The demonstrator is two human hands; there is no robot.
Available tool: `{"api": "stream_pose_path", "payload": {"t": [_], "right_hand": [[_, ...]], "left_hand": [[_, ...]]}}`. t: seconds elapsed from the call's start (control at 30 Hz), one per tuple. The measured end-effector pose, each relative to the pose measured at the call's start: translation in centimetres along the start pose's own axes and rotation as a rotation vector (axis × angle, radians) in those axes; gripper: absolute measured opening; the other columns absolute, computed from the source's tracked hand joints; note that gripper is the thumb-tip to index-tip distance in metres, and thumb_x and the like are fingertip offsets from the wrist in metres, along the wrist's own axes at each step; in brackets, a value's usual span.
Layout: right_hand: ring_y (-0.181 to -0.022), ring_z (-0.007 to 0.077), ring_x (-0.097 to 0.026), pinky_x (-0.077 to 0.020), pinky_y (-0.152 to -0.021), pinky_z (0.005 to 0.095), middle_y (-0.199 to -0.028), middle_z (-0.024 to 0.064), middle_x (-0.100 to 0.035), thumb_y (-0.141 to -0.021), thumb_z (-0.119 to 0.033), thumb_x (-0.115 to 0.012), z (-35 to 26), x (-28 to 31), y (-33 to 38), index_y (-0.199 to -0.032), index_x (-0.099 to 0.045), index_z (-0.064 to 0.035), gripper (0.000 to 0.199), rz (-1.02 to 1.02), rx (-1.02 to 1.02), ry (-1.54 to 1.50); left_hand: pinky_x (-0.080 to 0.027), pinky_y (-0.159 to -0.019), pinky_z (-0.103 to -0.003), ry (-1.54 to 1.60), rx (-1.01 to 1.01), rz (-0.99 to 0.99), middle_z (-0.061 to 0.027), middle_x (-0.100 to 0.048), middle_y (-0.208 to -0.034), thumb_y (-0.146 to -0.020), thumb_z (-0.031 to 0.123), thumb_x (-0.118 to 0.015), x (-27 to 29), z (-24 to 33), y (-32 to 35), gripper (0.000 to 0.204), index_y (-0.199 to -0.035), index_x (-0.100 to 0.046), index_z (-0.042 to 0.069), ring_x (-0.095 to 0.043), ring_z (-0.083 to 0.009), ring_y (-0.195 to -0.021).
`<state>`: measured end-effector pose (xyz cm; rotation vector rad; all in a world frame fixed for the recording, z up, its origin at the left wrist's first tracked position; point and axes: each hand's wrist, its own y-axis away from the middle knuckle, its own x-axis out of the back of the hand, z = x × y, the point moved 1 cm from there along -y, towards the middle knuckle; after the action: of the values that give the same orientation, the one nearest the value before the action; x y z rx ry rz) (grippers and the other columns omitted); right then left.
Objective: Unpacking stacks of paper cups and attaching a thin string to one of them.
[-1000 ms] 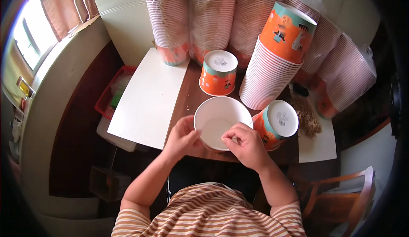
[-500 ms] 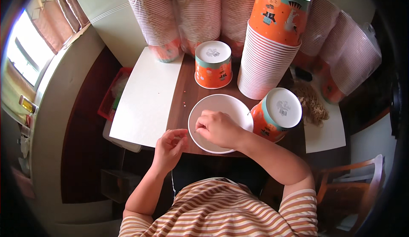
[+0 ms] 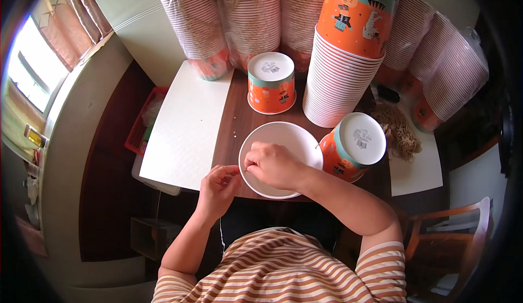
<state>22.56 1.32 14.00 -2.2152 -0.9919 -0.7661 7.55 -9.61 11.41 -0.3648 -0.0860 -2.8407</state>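
Window on my left blown out; dark under my surface; my right hand reasonably sharp; fisheye bends edges, corners vignetted black.

Inside of open cup partly covered by right grip; bit at its fingers too small to be identified. Contact of left grip with rim not clearly shown. Specks on table too tiny to be told. Wrapped stacks cut off by upper edge.
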Motion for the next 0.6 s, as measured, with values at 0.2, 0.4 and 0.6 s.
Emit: {"api": "stream_pose_path", "payload": {"t": [0.2, 0.4, 0.6], "right_hand": [[-0.076, 0.0298, -0.061, -0.0487, -0.069, 0.0393, -0.082, 0.0109, -0.059, -0.079, -0.011, -0.061, 0.2, -0.3, -0.1, -0.079, -0.065, -0.0044, 0.008, 0.004, -0.052, -0.002], [-0.076, 0.0302, -0.061, -0.049, -0.069, 0.0399, -0.082, 0.0112, -0.06, -0.078, -0.011, -0.061, 0.1, -0.4, -0.2, -0.079, -0.064, -0.0042, 0.007, -0.003, -0.054, -0.006], [-0.076, 0.0325, -0.062, -0.0499, -0.07, 0.042, -0.081, 0.0149, -0.061, -0.078, -0.01, -0.058, -0.2, -0.4, -0.3, -0.074, -0.065, -0.0038, 0.011, -0.005, -0.056, -0.039]], "left_hand": [[-0.049, -0.063, -0.021, -0.04, -0.028, 0.013, -0.0063, -0.06, -0.087, -0.083, 0.001, -0.063, -0.2, 0.5, 0.0, 0.014, -0.097, -0.065, -0.002, -0.061, -0.0096, -0.073], [-0.05, -0.062, -0.022, -0.122, -0.093, 0.027, -0.0072, -0.06, -0.086, -0.082, 0.0, -0.063, -0.1, 0.9, 0.0, 0.014, -0.096, -0.065, -0.002, -0.063, -0.0111, -0.073], [-0.05, -0.062, -0.023, -0.207, -0.152, 0.036, -0.0096, -0.061, -0.085, -0.081, 0.0, -0.064, -0.2, 1.6, 0.0, 0.014, -0.094, -0.065, -0.003, -0.063, -0.014, -0.072]]}}
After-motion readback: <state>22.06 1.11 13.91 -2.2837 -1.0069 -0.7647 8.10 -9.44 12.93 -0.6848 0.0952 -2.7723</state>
